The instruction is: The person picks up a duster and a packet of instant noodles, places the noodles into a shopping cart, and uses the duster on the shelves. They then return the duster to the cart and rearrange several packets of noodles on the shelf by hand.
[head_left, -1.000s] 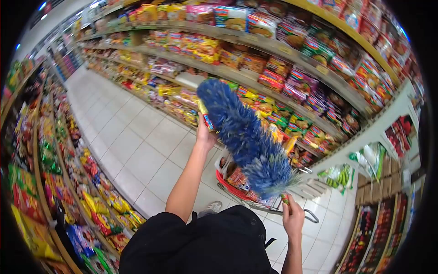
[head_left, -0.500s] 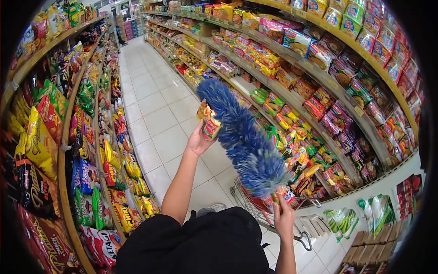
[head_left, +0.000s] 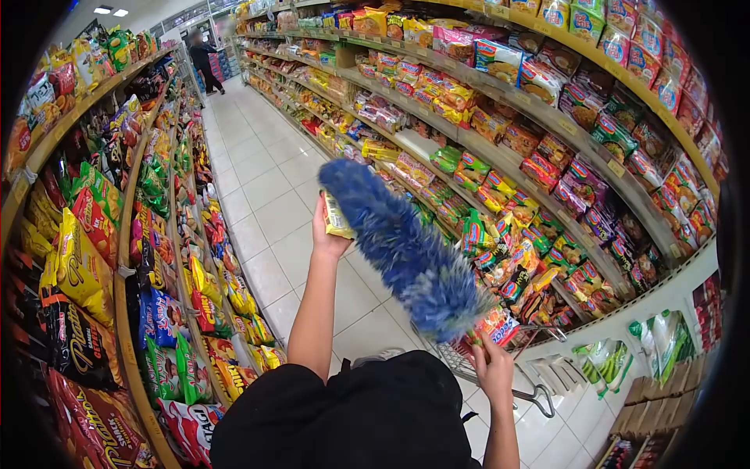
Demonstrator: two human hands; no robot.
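Note:
My left hand (head_left: 326,238) is closed around a small yellow-and-red food packet (head_left: 337,220), held up over the aisle floor. Part of the packet is hidden behind the far end of a fluffy blue duster (head_left: 402,246). Lower right, my right hand (head_left: 492,366) grips the duster by its thin handle, fingers wrapped round it. The duster slants up and to the left in front of me, its fibres brushing against or just in front of the packet.
Snack bags (head_left: 80,262) fill the left shelves. Packs of instant noodles (head_left: 539,172) line the right shelves. A shopping cart (head_left: 533,397) stands by my right hand, a red-and-white pack (head_left: 498,324) near it. A person (head_left: 205,62) is at the aisle's far end.
My left hand has turned the packet, so a different side with printed text faces me. The duster's far end has shifted left and down. A person has come into fuller view far off.

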